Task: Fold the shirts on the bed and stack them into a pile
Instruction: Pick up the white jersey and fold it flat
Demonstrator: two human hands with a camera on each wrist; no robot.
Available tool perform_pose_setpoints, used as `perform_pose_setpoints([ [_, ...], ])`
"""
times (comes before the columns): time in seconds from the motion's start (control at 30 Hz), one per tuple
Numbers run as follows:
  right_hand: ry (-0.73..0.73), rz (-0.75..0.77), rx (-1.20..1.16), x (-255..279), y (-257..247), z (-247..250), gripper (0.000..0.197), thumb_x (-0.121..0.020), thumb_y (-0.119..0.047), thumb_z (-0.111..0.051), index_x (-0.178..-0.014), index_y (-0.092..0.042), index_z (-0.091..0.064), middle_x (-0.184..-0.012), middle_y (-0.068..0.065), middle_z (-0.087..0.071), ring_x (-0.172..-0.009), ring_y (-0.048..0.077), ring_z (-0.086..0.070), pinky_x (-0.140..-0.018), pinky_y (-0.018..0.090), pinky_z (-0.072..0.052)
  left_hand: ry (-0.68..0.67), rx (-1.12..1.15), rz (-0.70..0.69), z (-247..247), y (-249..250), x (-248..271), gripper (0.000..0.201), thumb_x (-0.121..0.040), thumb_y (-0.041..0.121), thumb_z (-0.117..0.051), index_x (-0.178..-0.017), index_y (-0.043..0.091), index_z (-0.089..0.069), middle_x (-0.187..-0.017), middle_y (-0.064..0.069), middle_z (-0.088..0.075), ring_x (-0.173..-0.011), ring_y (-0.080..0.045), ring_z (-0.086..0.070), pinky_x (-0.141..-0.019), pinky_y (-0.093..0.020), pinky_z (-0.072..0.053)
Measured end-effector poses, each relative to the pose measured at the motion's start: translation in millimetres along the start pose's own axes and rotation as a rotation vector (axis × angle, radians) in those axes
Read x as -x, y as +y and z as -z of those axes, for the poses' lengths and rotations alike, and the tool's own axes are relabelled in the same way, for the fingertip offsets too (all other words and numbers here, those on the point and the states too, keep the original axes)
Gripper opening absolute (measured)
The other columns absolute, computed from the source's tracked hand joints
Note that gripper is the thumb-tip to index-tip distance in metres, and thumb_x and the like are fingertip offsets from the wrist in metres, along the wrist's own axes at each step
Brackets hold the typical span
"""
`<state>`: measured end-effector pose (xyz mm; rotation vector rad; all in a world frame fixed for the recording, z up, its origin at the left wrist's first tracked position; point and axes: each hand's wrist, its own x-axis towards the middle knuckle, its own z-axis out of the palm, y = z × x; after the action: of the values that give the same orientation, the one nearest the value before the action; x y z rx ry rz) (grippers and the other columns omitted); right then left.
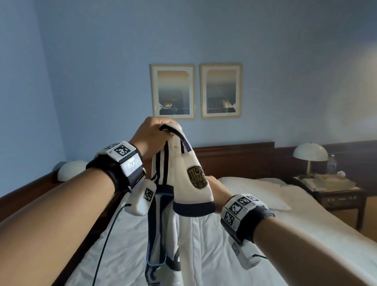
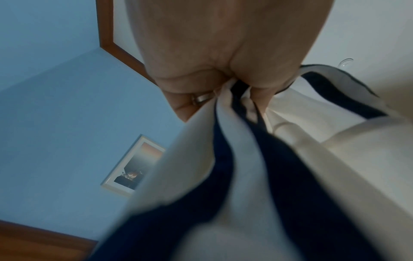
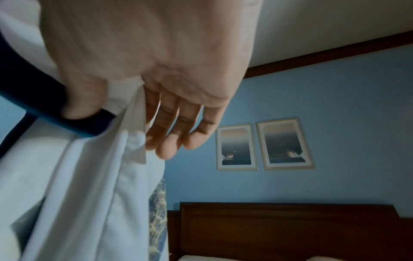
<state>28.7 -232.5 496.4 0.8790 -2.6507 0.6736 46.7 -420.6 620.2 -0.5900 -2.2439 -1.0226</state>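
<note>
A white shirt (image 1: 190, 181) with navy trim and a dark crest badge hangs in the air above the bed (image 1: 232, 262). My left hand (image 1: 155, 131) grips a bunched part of it at the top, fingers curled round the cloth (image 2: 245, 176), as the left wrist view (image 2: 234, 84) shows close up. My right hand (image 1: 217, 190) is lower, behind the sleeve. In the right wrist view it (image 3: 125, 127) pinches the sleeve, thumb on the navy hem (image 3: 44, 109) and fingers (image 3: 170, 139) behind the white fabric. The shirt's body dangles down to the sheet.
The bed has a white sheet and a pillow (image 1: 256, 190) by the dark wooden headboard (image 1: 236, 157). A nightstand (image 1: 331, 190) with a lamp (image 1: 310, 153) and a bottle (image 1: 331, 164) stands at the right. Another lamp (image 1: 71, 169) sits at the left. Two framed pictures (image 1: 173, 91) hang on the blue wall.
</note>
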Motion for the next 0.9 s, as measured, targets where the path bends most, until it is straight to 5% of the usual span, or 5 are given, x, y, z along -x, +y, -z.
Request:
perform_pose_setpoints([
  [0.2, 0.254, -0.07, -0.304, -3, 17, 2, 0.034, -0.093, -0.02, -0.059, -0.062, -0.01, -0.052, -0.055, -0.005, -0.052, -0.046, 0.005, -0.046, -0.05, 0.023, -0.04, 0.037, -0.025, 0.057, 17, -10, 0, 0.041, -0.083, -0.007, -0.047, -0.087, 0.023, -0.075, -0.086, 0.007, -0.072, -0.078, -0.003, -0.063, -0.064, -0.012, -0.047],
  [0.33, 0.344, -0.149, -0.266, -6, 33, 15, 0.036, -0.095, -0.023, -0.058, -0.063, -0.014, -0.047, -0.059, -0.003, -0.049, -0.056, 0.015, -0.044, -0.056, 0.03, -0.036, -0.006, -0.073, 0.06, 26, -30, 4, 0.036, -0.084, -0.004, -0.047, -0.072, 0.021, -0.071, -0.068, 0.009, -0.07, -0.064, -0.002, -0.059, -0.063, -0.017, -0.047],
  [0.47, 0.419, -0.187, -0.305, -8, 36, 22, 0.035, -0.097, -0.021, -0.053, -0.065, -0.017, -0.039, -0.063, -0.005, -0.044, -0.06, 0.013, -0.037, -0.057, 0.031, -0.033, -0.024, -0.062, 0.049, 29, -53, 9, 0.023, -0.085, 0.0, -0.046, -0.076, 0.002, -0.067, -0.073, -0.015, -0.068, -0.067, -0.015, -0.057, -0.07, -0.033, -0.047],
  [0.73, 0.293, -0.138, -0.272, -11, 28, 27, 0.032, -0.101, -0.028, -0.048, -0.072, -0.018, -0.042, -0.064, -0.008, -0.046, -0.059, 0.009, -0.04, -0.058, 0.027, -0.034, -0.454, -0.299, 0.221, 22, -86, 27, 0.035, -0.08, 0.008, -0.078, -0.099, 0.038, -0.074, -0.097, 0.007, -0.075, -0.096, -0.013, -0.069, -0.092, -0.029, -0.054],
  [0.9, 0.2, -0.086, -0.157, -16, 20, 26, 0.04, -0.097, -0.039, -0.056, -0.064, -0.018, -0.048, -0.059, -0.005, -0.048, -0.057, 0.012, -0.044, -0.057, 0.03, -0.035, -0.74, 0.117, 0.436, -7, -64, 45, 0.102, -0.045, 0.038, -0.091, -0.135, 0.036, -0.045, -0.124, 0.004, -0.065, -0.119, -0.014, -0.061, -0.107, -0.04, -0.046],
])
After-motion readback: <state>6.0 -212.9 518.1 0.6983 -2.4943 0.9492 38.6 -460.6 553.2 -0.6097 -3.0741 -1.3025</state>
